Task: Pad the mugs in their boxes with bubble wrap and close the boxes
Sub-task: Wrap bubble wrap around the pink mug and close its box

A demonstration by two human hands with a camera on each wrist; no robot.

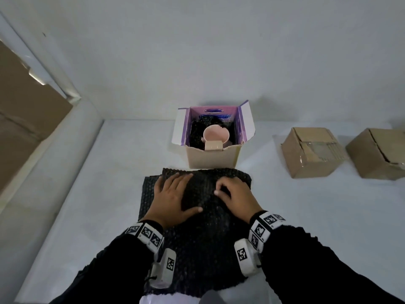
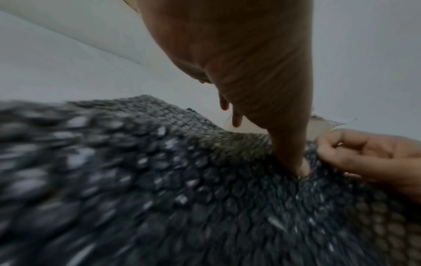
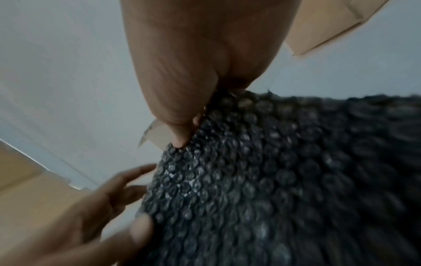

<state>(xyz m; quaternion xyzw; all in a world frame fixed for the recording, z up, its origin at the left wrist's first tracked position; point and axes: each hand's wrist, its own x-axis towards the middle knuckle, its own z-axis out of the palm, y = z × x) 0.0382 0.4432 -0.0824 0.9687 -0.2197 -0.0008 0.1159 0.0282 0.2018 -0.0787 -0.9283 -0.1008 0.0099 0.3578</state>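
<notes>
On the white table (image 1: 306, 216), black bubble wrap (image 1: 197, 238) lies before the open box (image 1: 211, 157) holding the pink mug (image 1: 215, 133); the left hand (image 1: 173, 199), fingers spread, should pin it flat while the right hand (image 1: 237, 197), fingers curled pinching, peels one sheet cleanly.

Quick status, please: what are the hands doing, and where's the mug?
Left hand flat on black bubble wrap sheet; right hand pinching it. Pink mug in open purple-lined box. Nothing blocking.

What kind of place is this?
Probably a small packing station: a plain white table holding an open box with a pink mug, black bubble wrap, and two closed cardboard boxes.
</notes>
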